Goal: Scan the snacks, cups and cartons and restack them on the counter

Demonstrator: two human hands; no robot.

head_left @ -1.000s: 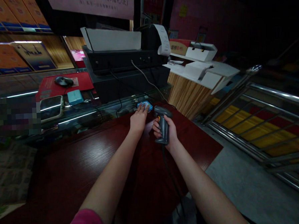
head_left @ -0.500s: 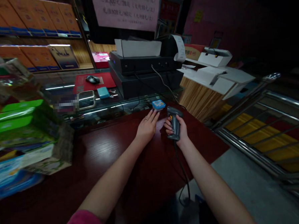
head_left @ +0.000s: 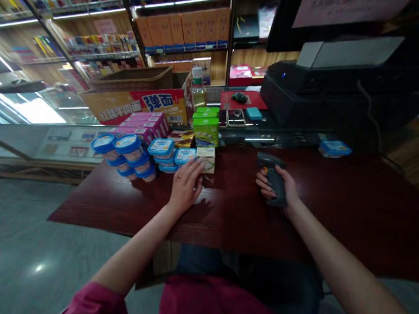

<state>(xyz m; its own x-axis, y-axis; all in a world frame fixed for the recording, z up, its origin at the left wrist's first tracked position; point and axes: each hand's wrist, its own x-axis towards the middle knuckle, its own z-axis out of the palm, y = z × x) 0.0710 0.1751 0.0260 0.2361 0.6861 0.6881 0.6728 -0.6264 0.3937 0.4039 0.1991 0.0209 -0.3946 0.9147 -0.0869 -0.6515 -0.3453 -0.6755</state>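
My right hand point(head_left: 279, 188) is wrapped round the grip of a dark grey barcode scanner point(head_left: 276, 179), held above the brown counter point(head_left: 240, 211). With fingers stretched out, my left hand point(head_left: 186, 185) is at a small pale box point(head_left: 209, 160) and a blue-lidded tub point(head_left: 185, 156); whether it touches either I cannot tell. Stacked square tubs point(head_left: 162, 148) and round blue-lidded tubs point(head_left: 129, 145) stand to its left. Behind the pale box are green packs point(head_left: 206, 129). Off to the right, a single blue-lidded tub point(head_left: 334, 148) lies by itself on the counter.
Purple boxes point(head_left: 148, 122), a printed carton point(head_left: 133, 105) and a bottle point(head_left: 198, 89) line the back. Phones point(head_left: 236, 118), a turquoise case point(head_left: 254, 113) and a mouse point(head_left: 239, 97) lie beside the black register equipment point(head_left: 297, 96). Shelves of goods rise behind.
The view has swung left. My left hand has left the single blue-lidded tub and moved left to the stacked goods. My right hand still holds the barcode scanner.
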